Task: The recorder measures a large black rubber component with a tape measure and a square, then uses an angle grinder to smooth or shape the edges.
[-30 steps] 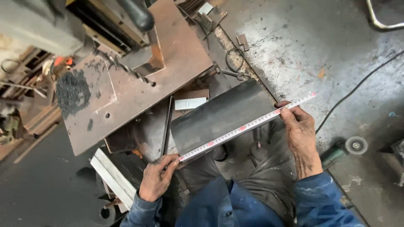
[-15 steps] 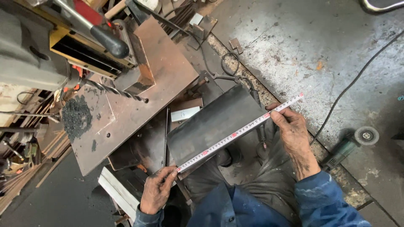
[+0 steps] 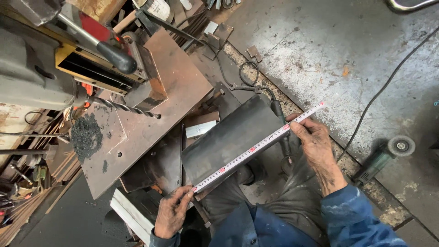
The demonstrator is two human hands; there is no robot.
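A dark steel plate (image 3: 231, 137) rests across my lap. Along its near edge lies a white measuring tape (image 3: 256, 147), stretched taut from lower left to upper right. My left hand (image 3: 173, 213) pinches the tape's near end at the plate's lower left corner. At the plate's right corner, my right hand (image 3: 314, 142) presses the tape down with thumb and fingers, and a short length of tape sticks out past it.
A rusty plate (image 3: 151, 114) sits under a drill press with a long twist bit (image 3: 125, 108) and a pile of metal shavings (image 3: 85, 136). An angle grinder (image 3: 384, 158) and its cable lie on the concrete floor at right. Scrap metal lies at top.
The view has shifted and come closer. Both hands have kept the tape stretched along the plate's edge, with the left hand now pinching the end at the corner.
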